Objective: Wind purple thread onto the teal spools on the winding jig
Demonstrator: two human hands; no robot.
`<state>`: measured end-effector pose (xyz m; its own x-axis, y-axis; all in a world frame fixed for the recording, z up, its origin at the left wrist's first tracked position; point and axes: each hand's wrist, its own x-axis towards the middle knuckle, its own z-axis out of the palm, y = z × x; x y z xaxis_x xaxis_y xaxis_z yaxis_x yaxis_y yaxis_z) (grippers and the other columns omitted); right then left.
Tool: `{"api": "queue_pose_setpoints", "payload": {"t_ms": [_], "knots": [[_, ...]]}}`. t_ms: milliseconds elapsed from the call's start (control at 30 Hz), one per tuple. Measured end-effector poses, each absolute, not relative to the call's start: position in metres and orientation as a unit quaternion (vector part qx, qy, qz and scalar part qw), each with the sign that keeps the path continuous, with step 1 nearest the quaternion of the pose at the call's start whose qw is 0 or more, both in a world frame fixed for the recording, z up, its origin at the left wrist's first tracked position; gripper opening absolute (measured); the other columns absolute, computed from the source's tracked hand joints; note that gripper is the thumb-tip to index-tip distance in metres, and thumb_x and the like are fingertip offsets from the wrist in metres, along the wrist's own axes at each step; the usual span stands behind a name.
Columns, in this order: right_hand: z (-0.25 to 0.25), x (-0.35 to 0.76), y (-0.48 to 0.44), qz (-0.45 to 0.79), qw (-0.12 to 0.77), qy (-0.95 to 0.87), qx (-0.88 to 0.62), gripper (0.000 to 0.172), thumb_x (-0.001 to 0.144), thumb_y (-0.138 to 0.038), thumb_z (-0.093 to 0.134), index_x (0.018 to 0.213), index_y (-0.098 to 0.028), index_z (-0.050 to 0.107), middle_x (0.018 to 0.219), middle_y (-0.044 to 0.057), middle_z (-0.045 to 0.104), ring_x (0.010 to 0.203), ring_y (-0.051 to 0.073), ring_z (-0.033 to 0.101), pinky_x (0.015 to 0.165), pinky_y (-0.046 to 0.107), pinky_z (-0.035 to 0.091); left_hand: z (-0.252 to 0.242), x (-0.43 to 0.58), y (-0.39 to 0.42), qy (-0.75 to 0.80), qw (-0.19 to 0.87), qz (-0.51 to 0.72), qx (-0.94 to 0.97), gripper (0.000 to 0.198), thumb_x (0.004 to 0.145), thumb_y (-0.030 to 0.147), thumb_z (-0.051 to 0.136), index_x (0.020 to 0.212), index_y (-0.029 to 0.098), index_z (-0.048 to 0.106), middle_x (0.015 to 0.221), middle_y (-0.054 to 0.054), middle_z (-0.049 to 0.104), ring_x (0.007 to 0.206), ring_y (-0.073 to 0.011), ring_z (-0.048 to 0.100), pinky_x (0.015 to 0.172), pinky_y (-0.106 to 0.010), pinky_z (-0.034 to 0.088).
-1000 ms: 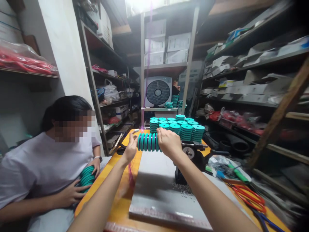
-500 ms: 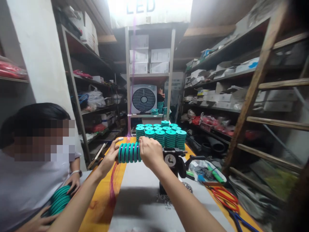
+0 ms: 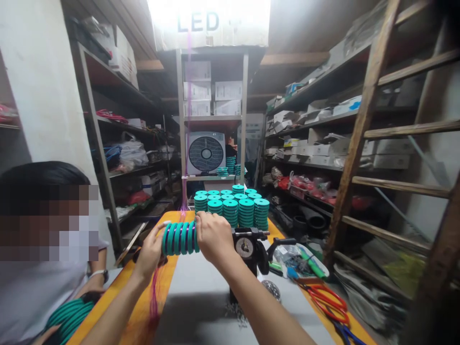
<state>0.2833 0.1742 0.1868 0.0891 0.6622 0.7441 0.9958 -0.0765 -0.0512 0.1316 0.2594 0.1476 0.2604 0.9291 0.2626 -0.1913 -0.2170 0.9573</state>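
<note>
step in hand, as i read it: carrying a horizontal row of teal plastic spools [image 3: 179, 238], pinched end to end between both hands. left hand [image 3: 149, 251] is cupped flat against the row's left end. right hand [image 3: 212, 237] is closed over its right end. so both are loaded.

the row is in the air over the orange tabletop [image 3: 142, 306], just left of the black metal hand-crank device [image 3: 251, 249] and apart from it. upright stacks of matching teal spools [image 3: 232, 208] stand behind the device. red-handled scissors [image 3: 328, 302] lie to its right. a loose magenta thread [image 3: 155, 292] hangs to its left, under the left hand. a co-worker's bundle of teal rings [image 3: 68, 314] is far left of it.

judgement: the next move calls for an even squeeze from both ends, or the middle spools could slip out.
</note>
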Motion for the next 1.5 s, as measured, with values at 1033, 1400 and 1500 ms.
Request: {"api": "queue_pose_setpoints", "payload": {"t_ms": [1033, 1400, 1500], "knots": [[0.177, 0.284, 0.176, -0.319, 0.296, -0.627, -0.646, 0.032, 0.099, -0.026, 0.029, 0.097, -0.019, 0.06, 0.085, 0.005, 0.065, 0.08, 0.02, 0.054, 0.076, 0.034, 0.031, 0.125, 0.123, 0.216, 0.189, 0.784, 0.563, 0.181, 0.029, 0.09, 0.008, 0.041, 0.106, 0.015, 0.064, 0.09, -0.009, 0.071, 0.077, -0.0176, 0.07, 0.065, -0.032, 0.058], [0.175, 0.285, 0.176, -0.33, 0.29, -0.621, -0.65, 0.033, 0.099, -0.028, 0.03, 0.098, -0.02, 0.061, 0.087, 0.004, 0.066, 0.081, 0.019, 0.055, 0.076, 0.033, 0.031, 0.124, 0.124, 0.225, 0.192, 0.768, 0.589, 0.163, 0.026, 0.093, 0.011, 0.039, 0.093, 0.015, 0.064, 0.081, -0.006, 0.072, 0.07, -0.0154, 0.069, 0.061, -0.028, 0.057], [0.173, 0.286, 0.176, -0.333, 0.288, -0.623, -0.647, 0.033, 0.099, -0.028, 0.03, 0.101, -0.02, 0.061, 0.089, 0.004, 0.067, 0.082, 0.019, 0.056, 0.077, 0.032, 0.032, 0.123, 0.125, 0.226, 0.203, 0.781, 0.573, 0.142, 0.024, 0.092, 0.01, 0.04, 0.087, 0.014, 0.063, 0.077, -0.006, 0.072, 0.066, -0.0148, 0.069, 0.059, -0.027, 0.055]]}}
